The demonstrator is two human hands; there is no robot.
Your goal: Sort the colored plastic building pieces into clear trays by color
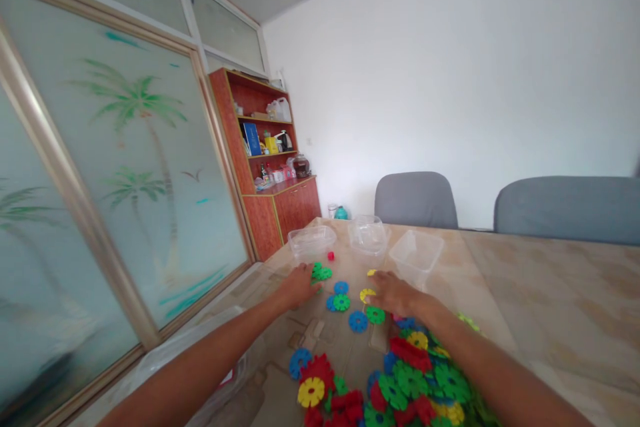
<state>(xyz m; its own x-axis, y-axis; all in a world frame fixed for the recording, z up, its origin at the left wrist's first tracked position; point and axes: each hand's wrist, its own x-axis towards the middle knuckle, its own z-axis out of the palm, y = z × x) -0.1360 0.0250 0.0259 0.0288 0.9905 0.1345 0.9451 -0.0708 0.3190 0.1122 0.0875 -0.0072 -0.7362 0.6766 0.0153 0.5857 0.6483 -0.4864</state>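
My left hand (299, 287) rests at the far part of the table, thumb and fingers apart. Its fingertips are beside several green flower-shaped discs (324, 273); whether they touch is hard to make out. With fingers stretched out, my right hand (395, 292) reaches over a yellow flower-shaped disc (367, 296), its fingertips at the disc's edge. Another yellow disc (371, 272) lies by its index finger. Between the hands are a green disc (341, 302) and a few blue discs (358, 322). One more green disc (375, 315) lies just below my right hand.
A large pile of coloured discs (410, 380) spreads beside my right forearm. Clear plastic boxes (313, 239) stand beyond the hands, with a small red piece (331, 256) near them. A clear plastic bag or lid (195, 347) lies under my left forearm. Grey chairs (416, 199) line the far edge.
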